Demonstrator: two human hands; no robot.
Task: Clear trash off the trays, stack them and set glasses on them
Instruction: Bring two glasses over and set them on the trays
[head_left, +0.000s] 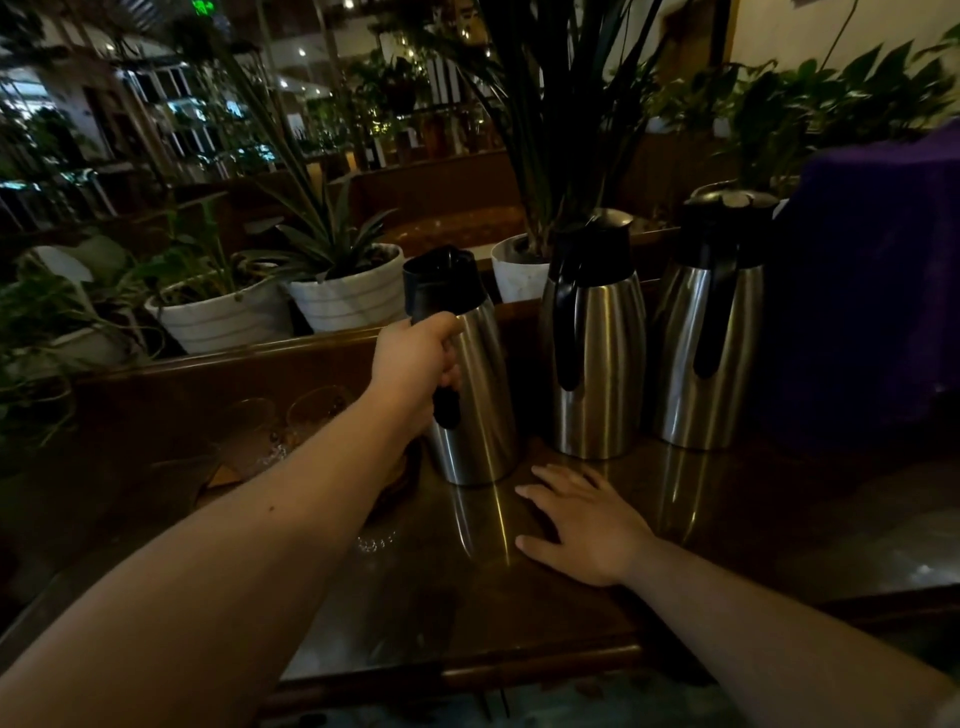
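Observation:
My left hand (415, 364) is wrapped around the black handle of a steel thermos jug (470, 395) that stands on the dark wooden table (415, 597). The jug leans a little to the left. My right hand (587, 525) lies flat on the tabletop just right of the jug's base, fingers spread, holding nothing. Left of my forearm, clear glasses (311, 410) stand in the dim light, one (182, 475) nearer the front. A brown tray edge (402, 480) shows under my left wrist, mostly hidden.
Two more steel jugs (595, 338) (706, 322) stand to the right, beside a dark purple covered shape (872, 291). White plant pots (343, 291) (223, 317) line a ledge behind the table's raised back rim. The table's front edge runs below my arms.

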